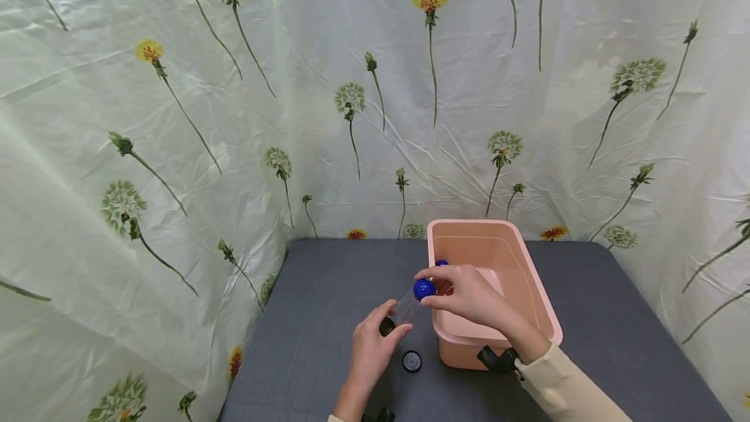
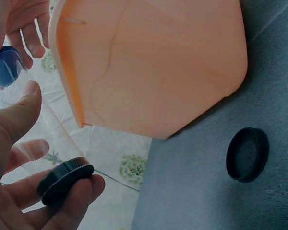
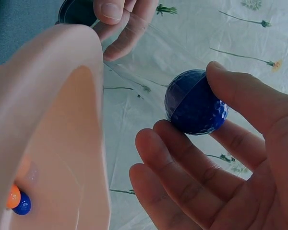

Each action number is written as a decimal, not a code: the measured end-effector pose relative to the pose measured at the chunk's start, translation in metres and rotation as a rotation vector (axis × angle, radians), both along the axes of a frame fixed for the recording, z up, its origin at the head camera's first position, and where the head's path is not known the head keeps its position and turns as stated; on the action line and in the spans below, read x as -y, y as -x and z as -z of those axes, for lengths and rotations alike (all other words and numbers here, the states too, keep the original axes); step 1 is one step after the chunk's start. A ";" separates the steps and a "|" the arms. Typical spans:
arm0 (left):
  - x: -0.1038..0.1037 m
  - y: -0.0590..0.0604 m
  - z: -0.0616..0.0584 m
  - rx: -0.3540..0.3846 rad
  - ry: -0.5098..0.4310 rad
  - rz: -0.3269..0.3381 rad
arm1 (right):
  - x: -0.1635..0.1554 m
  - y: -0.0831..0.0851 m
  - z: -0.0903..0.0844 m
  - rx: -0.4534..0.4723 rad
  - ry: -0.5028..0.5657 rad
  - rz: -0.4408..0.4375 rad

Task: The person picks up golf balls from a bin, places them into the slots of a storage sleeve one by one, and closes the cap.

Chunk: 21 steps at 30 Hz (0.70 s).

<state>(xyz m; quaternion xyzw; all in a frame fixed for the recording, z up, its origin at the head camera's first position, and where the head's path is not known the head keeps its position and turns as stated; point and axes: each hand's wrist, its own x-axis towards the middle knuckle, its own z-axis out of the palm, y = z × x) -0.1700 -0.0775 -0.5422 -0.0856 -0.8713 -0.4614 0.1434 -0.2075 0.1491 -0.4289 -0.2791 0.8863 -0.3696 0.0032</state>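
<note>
My left hand (image 1: 369, 349) grips a clear plastic tube (image 1: 405, 309) near its lower end, which a black cap (image 2: 65, 178) closes. The tube leans up toward the right. At its upper end my right hand (image 1: 469, 293) pinches a dimpled blue golf ball (image 3: 194, 108) between thumb and fingers. In the right wrist view the tube's rim crosses the ball, part of which sits inside the mouth. A second black cap (image 1: 412, 361) lies loose on the table, below the tube and left of the bin.
A peach plastic bin (image 1: 463, 351) stands on the grey table (image 1: 328, 279), under my right forearm. Inside it are an orange ball (image 3: 13, 196) and a blue ball (image 3: 22, 204). A flower-printed curtain (image 1: 328, 161) hangs behind and beside the table.
</note>
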 end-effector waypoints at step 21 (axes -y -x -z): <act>0.002 -0.001 -0.003 0.031 -0.032 -0.016 | -0.010 0.023 -0.006 -0.035 0.073 0.081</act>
